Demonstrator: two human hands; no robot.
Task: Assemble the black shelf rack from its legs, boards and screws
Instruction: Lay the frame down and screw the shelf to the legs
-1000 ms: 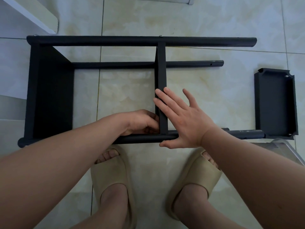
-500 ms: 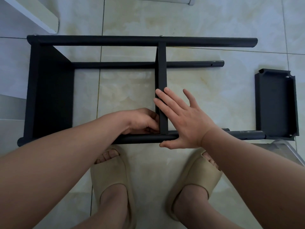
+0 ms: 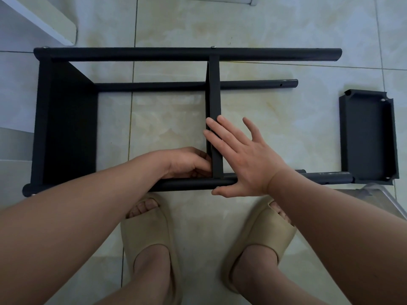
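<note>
The black rack lies on its side on the tiled floor. Its far leg (image 3: 154,54) and near leg (image 3: 187,186) are joined by an end board (image 3: 66,124) at the left and a middle board (image 3: 214,95). My right hand (image 3: 246,159) lies flat with straight fingers on the middle board, thumb across the near leg. My left hand (image 3: 187,164) is curled tight in the corner where that board meets the near leg; what its fingertips pinch is hidden. A loose board (image 3: 367,137) lies at the right, by the leg ends.
A lower leg (image 3: 154,86) runs behind the middle board. Screw heads (image 3: 212,47) show on the far leg. White furniture (image 3: 44,18) stands at the top left and a clear plastic piece (image 3: 374,194) at the right. My feet in beige slippers (image 3: 149,227) are just below the rack.
</note>
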